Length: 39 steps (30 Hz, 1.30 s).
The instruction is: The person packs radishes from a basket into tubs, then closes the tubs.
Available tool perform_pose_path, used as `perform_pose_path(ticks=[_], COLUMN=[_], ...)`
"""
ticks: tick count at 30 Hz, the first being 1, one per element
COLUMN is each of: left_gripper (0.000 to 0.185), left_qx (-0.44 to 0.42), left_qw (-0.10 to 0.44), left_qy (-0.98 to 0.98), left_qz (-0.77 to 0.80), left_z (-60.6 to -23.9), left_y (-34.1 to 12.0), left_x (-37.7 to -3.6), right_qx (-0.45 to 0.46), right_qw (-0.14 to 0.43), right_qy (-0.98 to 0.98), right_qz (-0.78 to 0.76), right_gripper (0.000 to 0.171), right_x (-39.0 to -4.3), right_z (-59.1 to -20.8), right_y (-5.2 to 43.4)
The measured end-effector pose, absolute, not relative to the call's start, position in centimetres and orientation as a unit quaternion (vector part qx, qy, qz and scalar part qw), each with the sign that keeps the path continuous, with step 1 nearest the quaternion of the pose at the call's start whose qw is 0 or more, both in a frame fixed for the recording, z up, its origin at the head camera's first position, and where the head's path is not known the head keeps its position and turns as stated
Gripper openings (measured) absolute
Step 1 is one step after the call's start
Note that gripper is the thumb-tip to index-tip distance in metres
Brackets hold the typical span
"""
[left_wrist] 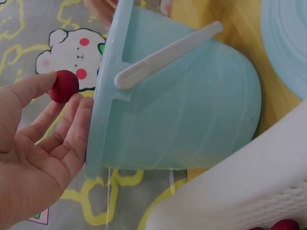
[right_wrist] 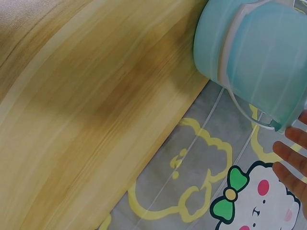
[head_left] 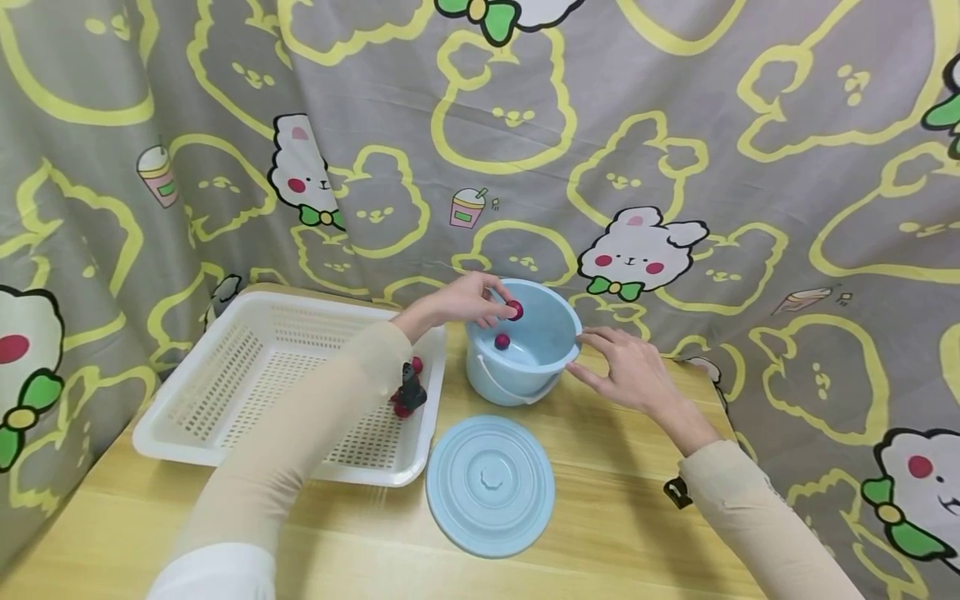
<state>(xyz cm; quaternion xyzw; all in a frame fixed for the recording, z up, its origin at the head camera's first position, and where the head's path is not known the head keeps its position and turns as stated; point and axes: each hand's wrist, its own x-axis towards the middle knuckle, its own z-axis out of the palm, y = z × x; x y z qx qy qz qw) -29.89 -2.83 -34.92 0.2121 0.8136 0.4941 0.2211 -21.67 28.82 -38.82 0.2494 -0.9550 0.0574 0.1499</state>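
Left hand pinches a red berry over the blue bucket; right hand, fingers straight, steadies its rim. Risk: berry slips, rolls off desk.

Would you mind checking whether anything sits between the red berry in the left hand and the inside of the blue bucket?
Nothing visible does: the left hand pinches the berry above the open bucket.
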Motion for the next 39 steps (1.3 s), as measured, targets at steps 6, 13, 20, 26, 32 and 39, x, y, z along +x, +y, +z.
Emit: perform_pose_path(ticks=[6,13,20,26,32,39], left_gripper=[0.031,0.03,0.03,0.03,0.028,0.023], left_qx=[0.225,0.227,0.237,0.239,0.239,0.244], left_qw=[0.228,0.242,0.247,0.24,0.222,0.212], left_qy=[0.817,0.824,0.826,0.828,0.83,0.827], left_qz=[0.48,0.459,0.448,0.448,0.452,0.459], left_z=[-35.0,-35.3,-35.9,-36.1,-35.9,-35.6], left_y=[-1.9,-0.8,-0.1,0.0,-0.3,-0.6], left_x=[-29.6,-29.3,-29.3,-29.3,-29.3,-29.3], right_qx=[0.25,0.251,0.249,0.249,0.249,0.25], right_qw=[0.147,0.146,0.144,0.142,0.146,0.149], right_qy=[-0.955,-0.955,-0.956,-0.956,-0.956,-0.955], right_qz=[0.058,0.057,0.056,0.055,0.055,0.055], right_gripper=[0.058,0.057,0.058,0.059,0.058,0.058], right_x=[-21.6,-21.7,-21.6,-21.7,-21.7,-21.7], right_z=[-38.7,-38.8,-38.8,-38.8,-38.8,-38.8], right_y=[28.8,28.8,28.9,28.8,28.9,28.9])
